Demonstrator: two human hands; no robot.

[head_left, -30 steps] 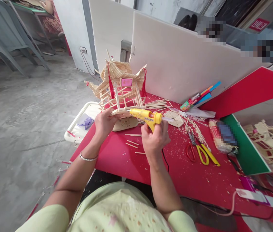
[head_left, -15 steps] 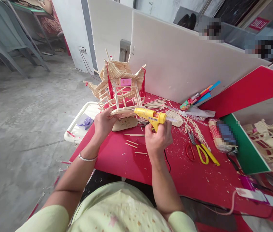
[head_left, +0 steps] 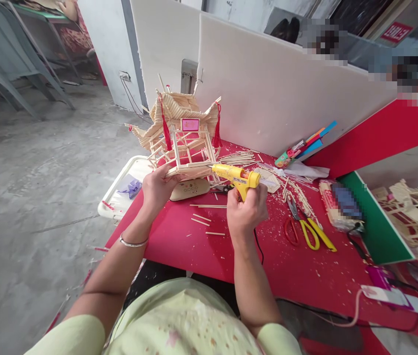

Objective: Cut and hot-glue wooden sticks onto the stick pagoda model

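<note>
Holding a stick pavilion (head_left: 181, 113): left hand (head_left: 158, 190) (the right hand (head_left: 248, 213) grips a glue gun (head_left: 235, 174)).

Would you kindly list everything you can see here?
table: one, red, centre
stick house: one, pale, table's left end
tassels: two visible, red, on the stick house
glue gun: one, yellow, beside the stick house
case: one, cream, below the stick house
loose sticks: many, pale, across the table
cutting tools: count unclear, red and yellow, table's right side
tray: one, white, left of the table
boards: two, white, behind the table
panels: two, red and green, right side
chair: at least one, grey, upper left
bracelet: one, silver, left wrist
left hand: one, bare, on the stick house's base
right hand: one, bare, gripping the glue gun
</note>
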